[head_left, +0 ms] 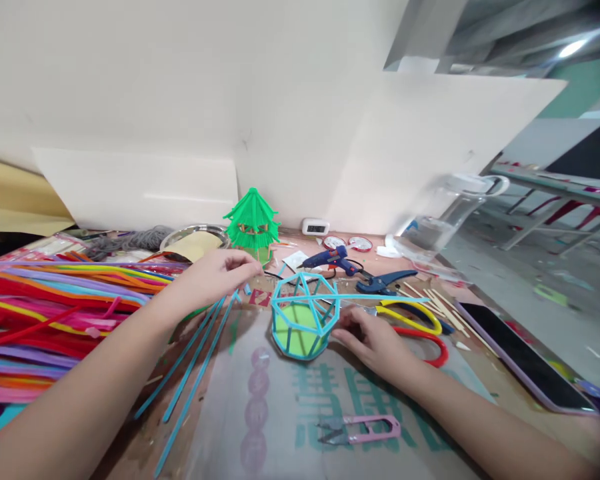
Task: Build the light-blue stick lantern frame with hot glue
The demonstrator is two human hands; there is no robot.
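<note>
One bare right hand (373,339) curls with thumb and forefinger at the near right side of a light-blue, strip-built faceted cage with a yellow-green base (304,327); whether they pinch it, I cannot tell. The bare left hand (225,270) hangs apart from the cage, up and to its left, fingers bent, grip unclear. Since one long light-blue strip (385,298) juts above the right hand, steadying the cage low, wrist beneath that end, should avoid knocking it.

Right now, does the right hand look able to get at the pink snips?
Probably yes: the pink snips lie on the printed sheet near the right hand, and nothing appears to stand between the two.
</note>
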